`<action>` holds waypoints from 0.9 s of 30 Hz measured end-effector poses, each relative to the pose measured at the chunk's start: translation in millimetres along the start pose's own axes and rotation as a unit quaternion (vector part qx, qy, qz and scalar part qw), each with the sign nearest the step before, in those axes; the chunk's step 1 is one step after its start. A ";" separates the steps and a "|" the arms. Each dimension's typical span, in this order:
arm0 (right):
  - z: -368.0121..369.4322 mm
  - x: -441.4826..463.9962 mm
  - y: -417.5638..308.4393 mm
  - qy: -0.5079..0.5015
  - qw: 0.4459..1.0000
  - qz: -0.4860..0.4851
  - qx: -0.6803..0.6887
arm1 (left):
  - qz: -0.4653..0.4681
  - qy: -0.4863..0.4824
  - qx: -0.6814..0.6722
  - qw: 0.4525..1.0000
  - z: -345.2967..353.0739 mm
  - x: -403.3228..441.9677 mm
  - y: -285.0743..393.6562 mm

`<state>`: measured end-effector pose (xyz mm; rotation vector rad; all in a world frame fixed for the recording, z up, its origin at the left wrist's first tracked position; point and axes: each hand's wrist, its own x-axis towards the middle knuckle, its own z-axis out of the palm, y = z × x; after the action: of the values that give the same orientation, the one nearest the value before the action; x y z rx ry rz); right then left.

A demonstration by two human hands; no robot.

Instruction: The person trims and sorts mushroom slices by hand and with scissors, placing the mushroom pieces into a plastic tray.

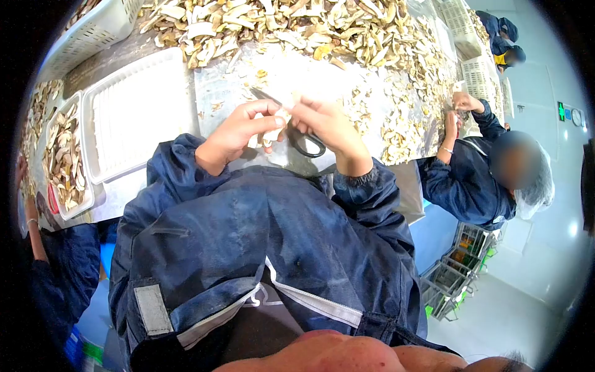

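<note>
Left hand point(238, 130): we pinched a pale mushroom piece point(271, 132). Right hand point(325, 124): we grasped black-handled scissors point(308, 147). Sliced mushrooms point(316, 31) lay beyond both.

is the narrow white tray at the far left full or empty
Well filled: brown and pale slices cover the tray nearly end to end. How deep they lie, I can't tell.

The scissors point(308, 146) have dark, smooth handles that look like plastic. The white tray point(139, 115) looks like smooth plastic too. The blue jacket point(248, 211) is creased cloth. The heaped slices point(347, 31) look rough, and the tabletop point(217, 93) looks smooth and shiny under the light.
</note>
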<state>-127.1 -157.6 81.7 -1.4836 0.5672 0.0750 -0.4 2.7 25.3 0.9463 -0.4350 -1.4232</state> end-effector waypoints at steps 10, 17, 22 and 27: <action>-0.5 4.6 16.4 -0.066 0.994 0.031 0.077 | -0.019 -0.017 0.052 0.998 -2.3 -0.5 -0.4; -6.3 5.3 14.5 -0.033 0.993 0.047 0.103 | -0.013 -0.022 0.029 0.999 -4.6 1.3 -3.4; -59.3 12.3 -12.9 0.140 0.929 0.043 -0.339 | 0.012 0.014 -0.032 0.999 -6.0 0.4 -1.1; -119.9 65.8 38.6 0.332 0.773 -0.169 -0.514 | 0.066 0.093 -0.078 0.990 8.3 -13.3 15.2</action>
<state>-122.3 -286.5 22.0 -2.7145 0.8747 -0.5318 0.9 11.1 45.4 0.8971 -0.2399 -1.2178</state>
